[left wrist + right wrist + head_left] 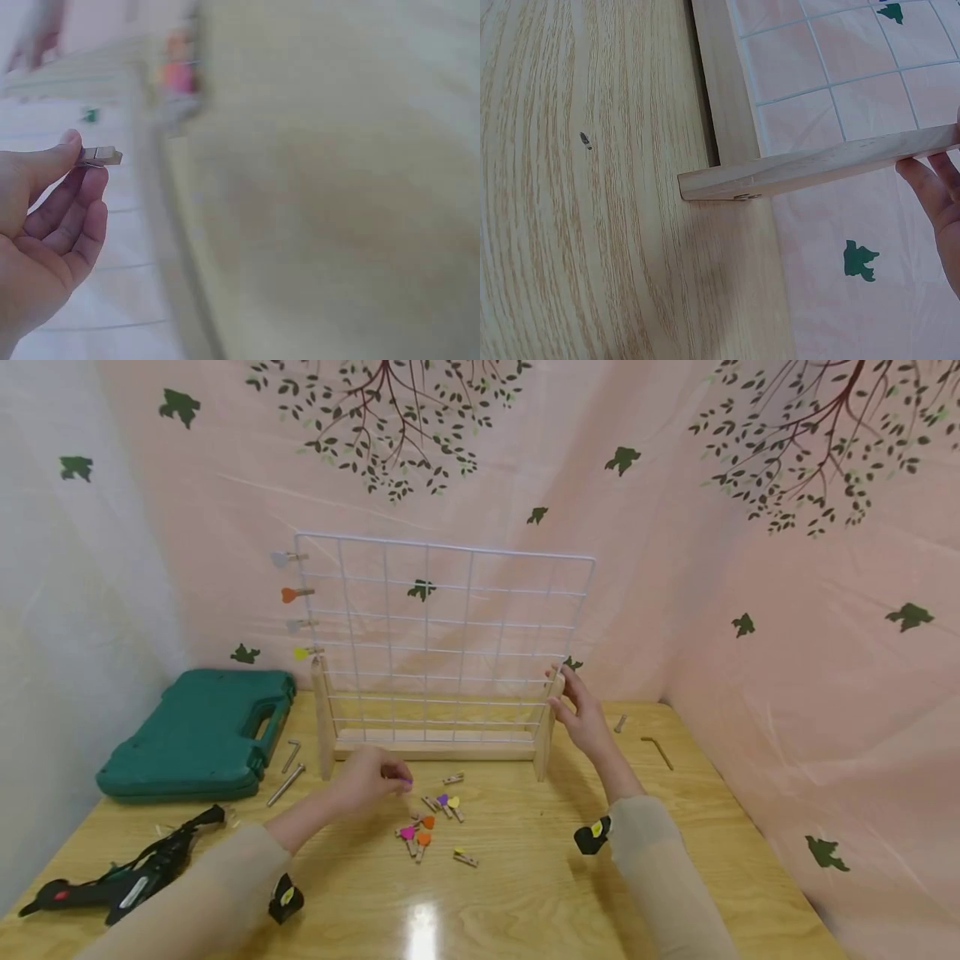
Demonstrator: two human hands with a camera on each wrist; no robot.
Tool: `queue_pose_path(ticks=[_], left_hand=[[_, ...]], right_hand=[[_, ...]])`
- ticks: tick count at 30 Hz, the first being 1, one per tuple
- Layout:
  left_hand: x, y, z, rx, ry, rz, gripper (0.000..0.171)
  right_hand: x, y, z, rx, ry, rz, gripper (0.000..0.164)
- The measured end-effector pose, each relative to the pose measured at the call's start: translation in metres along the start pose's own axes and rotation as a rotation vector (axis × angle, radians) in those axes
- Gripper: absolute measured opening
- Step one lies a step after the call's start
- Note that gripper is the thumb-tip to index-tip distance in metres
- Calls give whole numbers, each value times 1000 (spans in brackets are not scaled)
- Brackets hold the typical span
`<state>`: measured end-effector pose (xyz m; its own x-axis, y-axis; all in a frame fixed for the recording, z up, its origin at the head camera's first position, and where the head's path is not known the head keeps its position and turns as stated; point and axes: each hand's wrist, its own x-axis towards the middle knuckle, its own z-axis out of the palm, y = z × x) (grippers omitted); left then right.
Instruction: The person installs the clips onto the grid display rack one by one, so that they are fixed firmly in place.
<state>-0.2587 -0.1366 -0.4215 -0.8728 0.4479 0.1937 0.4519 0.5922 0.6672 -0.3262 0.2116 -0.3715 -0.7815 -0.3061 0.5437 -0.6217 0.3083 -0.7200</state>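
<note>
- My left hand (365, 779) pinches a small wooden clip (100, 156) between thumb and forefinger, just above the desk (525, 893), near the foot of the wire grid rack (442, 635).
- My right hand (581, 714) rests with nearly straight fingers against the rack's right wooden post (546, 727).
- More clips with coloured hearts (427, 827) lie scattered on the desk, just right of my left hand.
- Four clips (294, 595) sit on the rack's left edge.
- A green case (198, 731) lies far left.

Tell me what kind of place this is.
Probably a makeshift craft corner: a wooden table enclosed by pink tree-print sheeting, with a wire grid stand, small coloured clothespins and a glue gun.
</note>
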Motion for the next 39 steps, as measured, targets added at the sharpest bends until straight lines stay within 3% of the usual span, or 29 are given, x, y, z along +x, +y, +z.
queue_pose_path(ticks=[5, 9, 14, 18, 21, 24, 28, 32, 39], left_hand=[[6, 23, -37, 24, 104, -59, 7], [8, 42, -70, 1, 203, -32, 11], [12, 69, -111, 24, 408, -37, 15], [20, 90, -145, 29, 602, 15, 17], [29, 101, -170, -4, 728, 70, 20], [39, 107, -194, -67, 810, 74, 23], [51, 113, -220, -87, 858, 64, 23], [60, 117, -240, -86, 853, 20, 14], [71, 118, -257, -38, 812, -66, 24]], right_hand=[[-1, 1, 0, 20, 6, 5, 55], [-1, 2, 0, 21, 3, 8, 55], [-1, 2, -1, 11, 7, 17, 55], [-1, 2, -2, -1, 10, 22, 55], [-2, 1, -2, -1, 12, 22, 56], [-2, 1, -2, 5, 12, 24, 56], [-2, 3, -2, 24, 11, 23, 55], [-1, 4, -2, 28, 13, 24, 55], [-1, 3, 0, 9, 11, 13, 55]])
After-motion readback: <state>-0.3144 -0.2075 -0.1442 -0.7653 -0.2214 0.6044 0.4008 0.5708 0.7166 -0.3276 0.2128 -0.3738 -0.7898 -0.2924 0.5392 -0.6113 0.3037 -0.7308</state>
